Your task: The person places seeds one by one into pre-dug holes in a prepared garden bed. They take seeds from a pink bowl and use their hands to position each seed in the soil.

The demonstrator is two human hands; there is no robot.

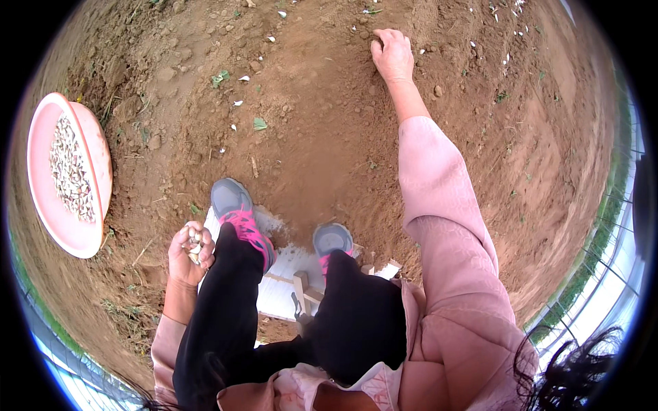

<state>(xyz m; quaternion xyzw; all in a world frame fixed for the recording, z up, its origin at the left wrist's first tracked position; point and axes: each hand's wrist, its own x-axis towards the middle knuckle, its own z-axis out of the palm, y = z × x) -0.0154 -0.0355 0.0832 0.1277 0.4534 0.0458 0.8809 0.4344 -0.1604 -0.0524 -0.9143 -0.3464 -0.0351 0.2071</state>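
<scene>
While cloves [238,103] already dot soil [315,144] right of the still-stocked basin [99,147], left hand [184,259] clutches more; right hand [395,59] curls, contents unclear.

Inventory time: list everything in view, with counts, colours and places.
Soil: one expanse, brown, across the middle
Basin: one, pink, far left
Clove-like pieces: too many to count, whitish, in the basin and scattered on the soil
Leaves: several, green, on the soil
Slab: count unclear, white, lower centre
Wooden pieces: several, tan, lower centre
Shoes: two, grey with pink laces, lower centre
Trousers: one pair, black, bottom
Jacket: one, pink, bottom and right
Left hand: one, bare, lower left, holding several pieces
Right hand: one, bare, top, at the soil
</scene>
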